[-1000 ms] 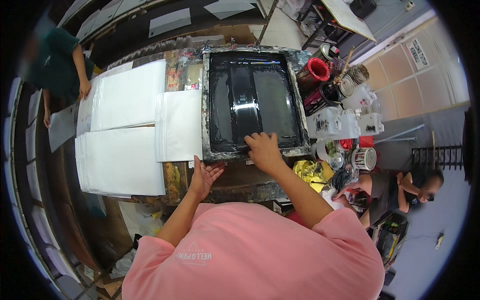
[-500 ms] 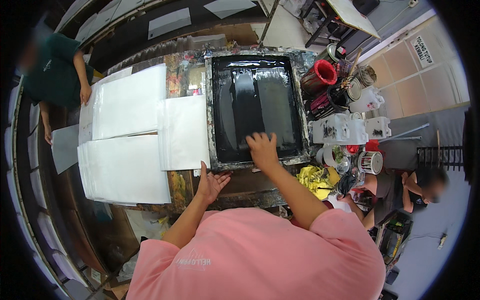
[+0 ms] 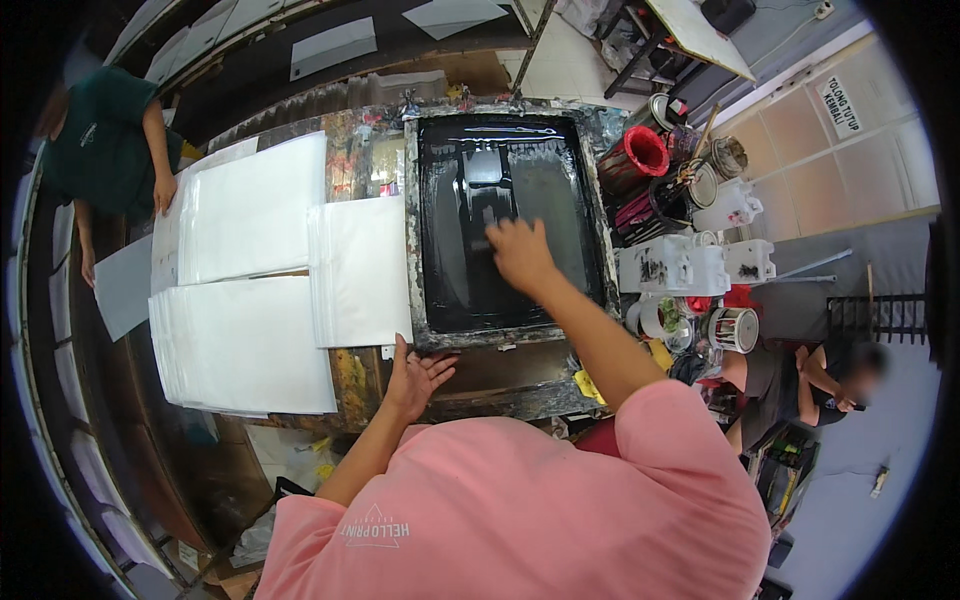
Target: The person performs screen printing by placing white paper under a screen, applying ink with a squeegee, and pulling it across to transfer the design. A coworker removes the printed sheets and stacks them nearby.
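A screen printing frame (image 3: 413,240) with an ink-smeared border lies on the table, its inside coated with wet black ink (image 3: 520,290). Over the middle of it is my right hand (image 3: 522,258), fingers curled downward. Whatever those fingers grip is black against the black ink, so I cannot make it out. My left hand (image 3: 420,383) is open, palm up and fingers spread, by the near left corner of the frame. Just left of the frame sits a stack of white sheets (image 3: 362,270), with its right edge up against the border.
Two larger stacks of white sheets (image 3: 245,345) cover the table's left part. A person in a dark green shirt (image 3: 115,150) stands there, one hand holding a grey sheet (image 3: 125,290). Paint cans (image 3: 635,160) and white jugs (image 3: 655,262) crowd the right. Another person (image 3: 825,380) sits beyond.
My right hand has moved away from me, from the near edge toward the middle of the ink, and pale streaks now show there. My left hand stays open near the corner.
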The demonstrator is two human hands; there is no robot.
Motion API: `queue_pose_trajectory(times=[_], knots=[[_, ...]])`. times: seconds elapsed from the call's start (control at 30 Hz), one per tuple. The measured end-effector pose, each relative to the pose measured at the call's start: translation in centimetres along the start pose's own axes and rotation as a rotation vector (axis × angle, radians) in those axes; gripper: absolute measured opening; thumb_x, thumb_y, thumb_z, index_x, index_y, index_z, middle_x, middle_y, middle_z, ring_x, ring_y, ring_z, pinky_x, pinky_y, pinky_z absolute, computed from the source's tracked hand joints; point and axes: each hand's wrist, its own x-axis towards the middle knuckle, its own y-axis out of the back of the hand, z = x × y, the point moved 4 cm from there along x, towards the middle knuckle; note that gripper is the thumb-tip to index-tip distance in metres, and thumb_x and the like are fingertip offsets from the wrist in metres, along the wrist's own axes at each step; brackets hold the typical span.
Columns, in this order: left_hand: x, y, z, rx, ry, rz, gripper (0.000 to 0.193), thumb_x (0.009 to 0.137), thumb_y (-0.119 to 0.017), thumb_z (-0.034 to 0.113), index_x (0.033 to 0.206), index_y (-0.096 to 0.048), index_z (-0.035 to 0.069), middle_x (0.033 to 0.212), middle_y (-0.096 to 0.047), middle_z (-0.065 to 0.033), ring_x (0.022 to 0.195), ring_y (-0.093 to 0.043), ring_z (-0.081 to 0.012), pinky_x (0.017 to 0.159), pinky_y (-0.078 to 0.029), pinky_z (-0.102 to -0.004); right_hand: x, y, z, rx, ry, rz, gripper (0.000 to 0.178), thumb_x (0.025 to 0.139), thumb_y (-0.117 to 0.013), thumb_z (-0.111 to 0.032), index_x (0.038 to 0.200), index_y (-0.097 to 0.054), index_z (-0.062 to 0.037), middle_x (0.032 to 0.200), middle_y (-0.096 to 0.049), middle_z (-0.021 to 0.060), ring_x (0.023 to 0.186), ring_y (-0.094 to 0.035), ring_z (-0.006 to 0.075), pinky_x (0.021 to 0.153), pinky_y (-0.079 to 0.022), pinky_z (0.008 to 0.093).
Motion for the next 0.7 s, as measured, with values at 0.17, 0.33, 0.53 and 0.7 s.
queue_pose_trajectory(times=[0.17,0.33,0.53,0.7], knots=[[-2.3,-1.8,0.8,0.039,-0.164,0.027,0.105,0.100,-0.030,0.089,0.148,-0.039,-0.004,0.144,-0.062,-0.0220,0.135,-0.062,-0.0344,0.116,-0.047,-0.0465,-9.8,6.7,-5.3,0.002,0.002,-0.168,0.039,0.092,-0.073,-0.031,0.124,-0.065,-0.0097,0.110,-0.067,0.0103,0.109,-0.065,0.0322,0.092,-0.045,0.0534],[-7.1,-6.7,7.0,-0.064,-0.387,-0.273,0.115,0.096,-0.028,0.093,0.147,-0.045,-0.008,0.151,-0.056,-0.0282,0.144,-0.054,-0.0372,0.123,-0.039,-0.0499,-8.5,17.3,-6.8,0.104,-0.010,0.247,0.054,0.096,-0.069,-0.056,0.117,-0.067,-0.0063,0.108,-0.063,0.0133,0.101,-0.059,0.0307,0.088,-0.040,0.0492],[-5.4,-10.5,14.1,0.620,-0.817,-0.167,0.090,0.109,-0.041,0.070,0.165,-0.036,0.000,0.168,-0.042,-0.0240,0.159,-0.036,-0.0387,0.130,-0.029,-0.0510,-1.0,26.0,-5.2,-0.053,0.034,0.623,0.058,0.094,-0.068,-0.064,0.094,-0.076,-0.0063,0.091,-0.068,0.0106,0.093,-0.063,0.0287,0.088,-0.040,0.0484],[-1.3,1.3,6.9,1.923,-0.724,0.709,0.100,0.100,-0.054,0.075,0.171,-0.029,0.009,0.173,-0.021,-0.0332,0.164,-0.006,-0.0512,0.126,-0.003,-0.0739,1.4,28.3,-4.5,-0.063,0.010,0.579,0.072,0.098,-0.058,-0.072,0.095,-0.081,-0.0042,0.094,-0.074,0.0134,0.095,-0.067,0.0296,0.092,-0.041,0.0482]])
